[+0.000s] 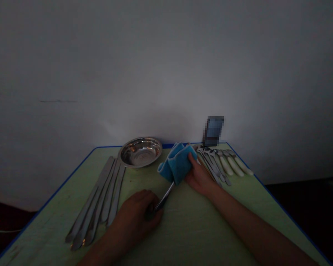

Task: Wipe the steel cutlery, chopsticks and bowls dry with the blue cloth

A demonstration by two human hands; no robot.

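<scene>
My left hand is closed around the handle end of a slim metal piece of cutlery, which slants up and away to the right. A folded blue cloth wraps the far end, so the cutlery's head is hidden. My right hand is closed on the cloth from its right side, the thumb lying on top. Both hands are above the middle of the table. Beyond my right hand several metal spoons and forks lie close by.
Several long metal knives or similar flat utensils lie fanned at the left. A round steel bowl stands at the back. Several pale-handled utensils lie at the right. A pixelated upright screen stands at the table's back edge, against the wall.
</scene>
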